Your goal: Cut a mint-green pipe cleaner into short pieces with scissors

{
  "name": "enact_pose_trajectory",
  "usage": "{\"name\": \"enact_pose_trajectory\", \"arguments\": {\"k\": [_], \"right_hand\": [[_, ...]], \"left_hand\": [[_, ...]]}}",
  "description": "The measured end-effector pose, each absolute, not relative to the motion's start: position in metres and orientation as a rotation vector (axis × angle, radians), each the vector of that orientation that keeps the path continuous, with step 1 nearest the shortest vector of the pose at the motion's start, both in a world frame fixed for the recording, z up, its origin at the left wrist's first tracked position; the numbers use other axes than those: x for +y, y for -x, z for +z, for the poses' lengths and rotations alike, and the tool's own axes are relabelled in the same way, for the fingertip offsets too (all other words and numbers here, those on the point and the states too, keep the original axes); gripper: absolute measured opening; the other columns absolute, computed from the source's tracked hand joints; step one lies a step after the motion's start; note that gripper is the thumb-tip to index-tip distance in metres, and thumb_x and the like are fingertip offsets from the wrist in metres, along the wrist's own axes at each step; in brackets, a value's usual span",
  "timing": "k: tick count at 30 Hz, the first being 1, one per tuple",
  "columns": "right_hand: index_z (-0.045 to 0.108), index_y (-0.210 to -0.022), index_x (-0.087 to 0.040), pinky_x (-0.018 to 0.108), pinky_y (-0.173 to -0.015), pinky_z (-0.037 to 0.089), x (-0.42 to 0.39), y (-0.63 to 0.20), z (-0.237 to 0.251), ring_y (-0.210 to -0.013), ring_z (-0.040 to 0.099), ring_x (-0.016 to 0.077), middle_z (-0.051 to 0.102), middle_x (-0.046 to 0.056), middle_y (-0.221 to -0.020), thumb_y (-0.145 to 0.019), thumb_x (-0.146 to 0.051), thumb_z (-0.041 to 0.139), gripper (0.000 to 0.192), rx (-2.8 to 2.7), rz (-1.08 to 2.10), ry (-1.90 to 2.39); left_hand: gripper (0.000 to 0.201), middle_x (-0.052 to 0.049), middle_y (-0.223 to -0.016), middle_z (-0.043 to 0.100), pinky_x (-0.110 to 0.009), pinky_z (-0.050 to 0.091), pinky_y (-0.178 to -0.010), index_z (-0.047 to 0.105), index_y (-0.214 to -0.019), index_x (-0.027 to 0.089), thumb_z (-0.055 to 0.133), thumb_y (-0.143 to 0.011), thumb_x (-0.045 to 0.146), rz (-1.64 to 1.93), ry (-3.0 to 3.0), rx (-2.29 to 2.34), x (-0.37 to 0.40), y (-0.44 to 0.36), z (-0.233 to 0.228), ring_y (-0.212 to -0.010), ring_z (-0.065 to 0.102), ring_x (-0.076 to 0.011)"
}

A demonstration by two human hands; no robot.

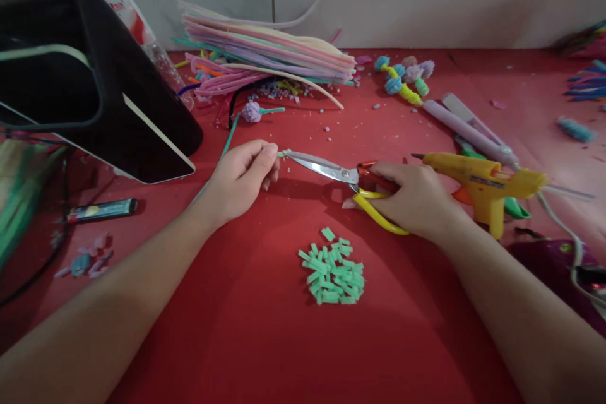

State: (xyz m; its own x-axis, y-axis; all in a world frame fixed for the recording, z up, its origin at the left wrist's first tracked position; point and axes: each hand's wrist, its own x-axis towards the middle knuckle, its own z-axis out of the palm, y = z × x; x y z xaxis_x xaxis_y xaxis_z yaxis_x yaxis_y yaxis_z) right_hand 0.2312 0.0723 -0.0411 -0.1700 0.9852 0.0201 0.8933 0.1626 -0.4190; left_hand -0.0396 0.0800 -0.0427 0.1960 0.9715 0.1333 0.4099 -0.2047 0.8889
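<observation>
**A:** Red cloth (265, 341) covers the whole table in front of me, and a white wall stands at the far side. What do you want to know?

**B:** Where are your hands?

**A:** My left hand (241, 178) is closed in a pinch on the end of a green pipe cleaner (228, 139), whose stem runs off to the far left behind my fingers. My right hand (416, 199) is wrapped around the red and yellow handles of the scissors (331, 170). The blades point left, nearly shut, with their tips right at the green tip I am pinching.

**B:** How much is cut?

**A:** A heap of short green pieces (334, 274) lies on the cloth near me, between my 2 forearms, too many to count. I judge the cutting well under way. Most of this stem's length still shows beyond my left hand, so more of it seems left to cut.

**B:** And the rest of the table?

**A:** A big bundle of pastel pipe cleaners (269, 53) lies at the far side, uncut. A yellow glue gun (483, 183) stands just right of my right hand, with a purple hair iron (468, 129) beyond it. Some finished fuzzy flowers (402, 76) lie at the far right of the bundle.
</observation>
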Motion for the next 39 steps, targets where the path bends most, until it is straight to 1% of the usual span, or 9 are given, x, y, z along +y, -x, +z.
{"name": "enact_pose_trajectory", "arguments": {"k": [5,11,15,17,20,24,27,36,39], "right_hand": [[0.039,-0.056,-0.023,0.031,-0.052,0.025,0.0729,-0.2324,-0.0440,-0.048,0.032,0.0114,0.041,-0.002,-0.049,-0.067,-0.082,0.062,0.064,-2.163,0.385,1.731],[0.037,-0.059,-0.023,0.030,-0.052,0.023,0.0712,-0.2363,-0.0466,-0.053,0.026,0.0106,0.034,-0.004,-0.052,-0.066,-0.080,0.065,0.064,-2.119,0.449,1.753],[0.041,-0.061,-0.022,0.030,-0.052,0.024,0.0702,-0.2376,-0.0471,-0.054,0.028,0.0105,0.035,-0.005,-0.053,-0.066,-0.077,0.068,0.061,-2.145,0.461,1.755],[0.040,-0.060,-0.022,0.030,-0.052,0.024,0.0703,-0.2368,-0.0463,-0.053,0.029,0.0107,0.036,-0.004,-0.053,-0.066,-0.078,0.067,0.062,-2.148,0.442,1.759],[0.039,-0.058,-0.023,0.030,-0.052,0.025,0.0707,-0.2349,-0.0442,-0.051,0.030,0.0112,0.038,-0.003,-0.051,-0.065,-0.081,0.065,0.064,-2.150,0.442,1.757],[0.046,-0.059,-0.023,0.030,-0.053,0.026,0.0711,-0.2331,-0.0423,-0.051,0.034,0.0121,0.043,-0.002,-0.052,-0.064,-0.083,0.063,0.063,-2.147,0.487,1.780],[0.048,-0.060,-0.022,0.030,-0.053,0.027,0.0714,-0.2319,-0.0416,-0.051,0.035,0.0121,0.044,-0.002,-0.053,-0.063,-0.083,0.063,0.063,-2.140,0.483,1.806],[0.046,-0.060,-0.023,0.031,-0.054,0.028,0.0716,-0.2321,-0.0403,-0.051,0.036,0.0128,0.044,-0.001,-0.053,-0.063,-0.082,0.064,0.061,-2.159,0.492,1.817],[0.045,-0.059,-0.023,0.032,-0.054,0.027,0.0720,-0.2320,-0.0409,-0.051,0.035,0.0129,0.044,-0.001,-0.052,-0.064,-0.082,0.063,0.062,-2.160,0.482,1.811]], "left_hand": [[0.035,-0.001,-0.065,0.059,-0.024,0.046,-0.057,0.056,-0.072,0.019,0.046,-0.101,0.036,0.963,-1.739,1.307,0.0799,0.0392,-0.0423,-0.056,0.053,-0.0102],[0.035,-0.001,-0.064,0.058,-0.024,0.045,-0.055,0.056,-0.071,0.019,0.046,-0.100,0.035,0.976,-1.724,1.294,0.0814,0.0401,-0.0447,-0.055,0.053,-0.0101],[0.036,0.000,-0.061,0.057,-0.024,0.044,-0.055,0.053,-0.065,0.019,0.045,-0.099,0.029,0.976,-1.709,1.305,0.0819,0.0396,-0.0424,-0.054,0.052,-0.0102],[0.036,0.000,-0.060,0.056,-0.024,0.044,-0.055,0.052,-0.063,0.019,0.045,-0.098,0.027,0.969,-1.695,1.312,0.0820,0.0394,-0.0408,-0.054,0.052,-0.0103],[0.036,0.000,-0.058,0.056,-0.023,0.042,-0.052,0.053,-0.064,0.019,0.046,-0.097,0.029,0.944,-1.673,1.322,0.0816,0.0393,-0.0396,-0.053,0.051,-0.0102],[0.036,0.000,-0.057,0.056,-0.023,0.040,-0.049,0.054,-0.065,0.019,0.047,-0.098,0.033,0.946,-1.662,1.305,0.0809,0.0396,-0.0407,-0.051,0.050,-0.0098],[0.035,0.000,-0.057,0.056,-0.023,0.039,-0.048,0.055,-0.067,0.019,0.047,-0.098,0.033,0.948,-1.662,1.287,0.0809,0.0397,-0.0418,-0.051,0.050,-0.0098],[0.035,0.000,-0.058,0.056,-0.023,0.041,-0.050,0.056,-0.069,0.019,0.047,-0.099,0.033,0.936,-1.670,1.272,0.0813,0.0403,-0.0408,-0.052,0.051,-0.0099],[0.035,0.000,-0.059,0.056,-0.023,0.040,-0.050,0.055,-0.069,0.019,0.047,-0.099,0.034,0.933,-1.680,1.272,0.0817,0.0412,-0.0415,-0.052,0.051,-0.0100]]}}
